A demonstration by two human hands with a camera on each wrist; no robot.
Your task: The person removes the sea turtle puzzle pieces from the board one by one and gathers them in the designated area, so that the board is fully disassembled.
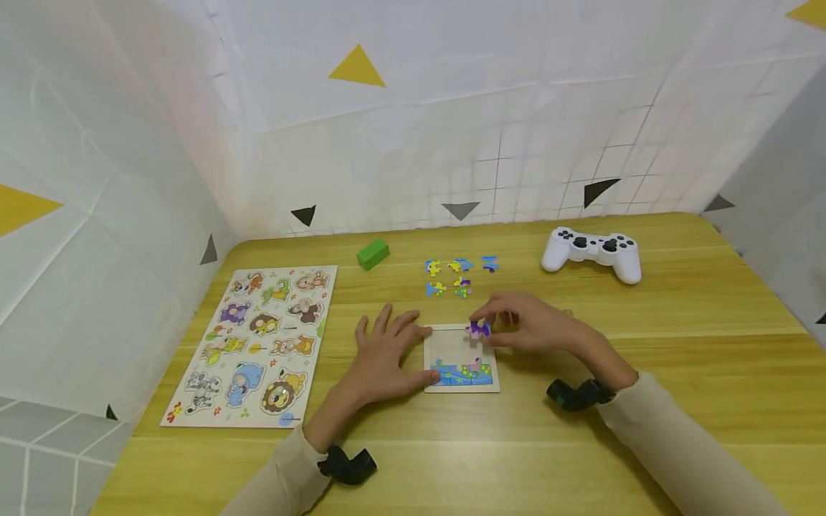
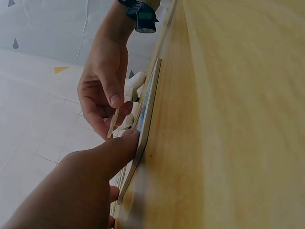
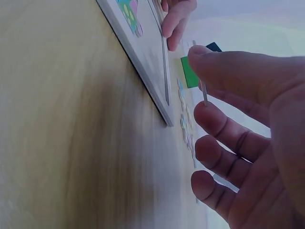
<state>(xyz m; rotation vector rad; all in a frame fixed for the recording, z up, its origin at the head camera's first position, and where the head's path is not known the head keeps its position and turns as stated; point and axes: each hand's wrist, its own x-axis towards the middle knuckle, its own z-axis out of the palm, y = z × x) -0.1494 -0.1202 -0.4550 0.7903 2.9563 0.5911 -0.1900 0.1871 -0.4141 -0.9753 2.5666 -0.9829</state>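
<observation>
In the head view my right hand (image 1: 532, 324) pinches a purple jigsaw piece (image 1: 478, 330) between thumb and fingers, over the top right part of a small square puzzle tray (image 1: 462, 389). Seen from the right wrist, the piece (image 3: 205, 93) is edge-on and raised off the tray. My left hand (image 1: 382, 362) lies with fingers spread at the tray's left side, its thumb on the lower left edge and index fingertip at the upper left corner. Joined blue, green and pink pieces (image 1: 459, 375) fill the tray's lower part; bare wood shows above them.
Several loose jigsaw pieces (image 1: 454, 266) lie behind the tray. A green block (image 1: 373, 254) sits at the back, with a white game controller (image 1: 592, 251) at the back right. On the left is a wooden animal puzzle board (image 1: 257, 347). Patterned white cloth hangs behind the table.
</observation>
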